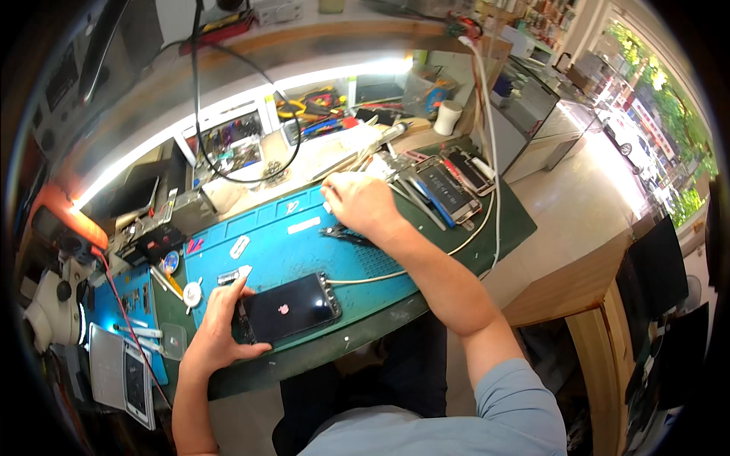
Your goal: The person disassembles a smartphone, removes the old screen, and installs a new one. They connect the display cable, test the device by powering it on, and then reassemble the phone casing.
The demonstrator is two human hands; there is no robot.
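Note:
My left hand holds the left end of a black smartphone that lies screen up on the blue work mat, a small red mark glowing on its dark screen. A white cable plugs into the phone's right end. My right hand rests farther back on the mat's far right edge, fingers curled and reaching among loose parts; I cannot tell whether it holds anything. Dark tweezers lie just below that hand.
Several opened phones lie on the green mat at right. Tool trays line the back under a light strip. A microscope stands at left, a white tablet below it. A wooden table sits right.

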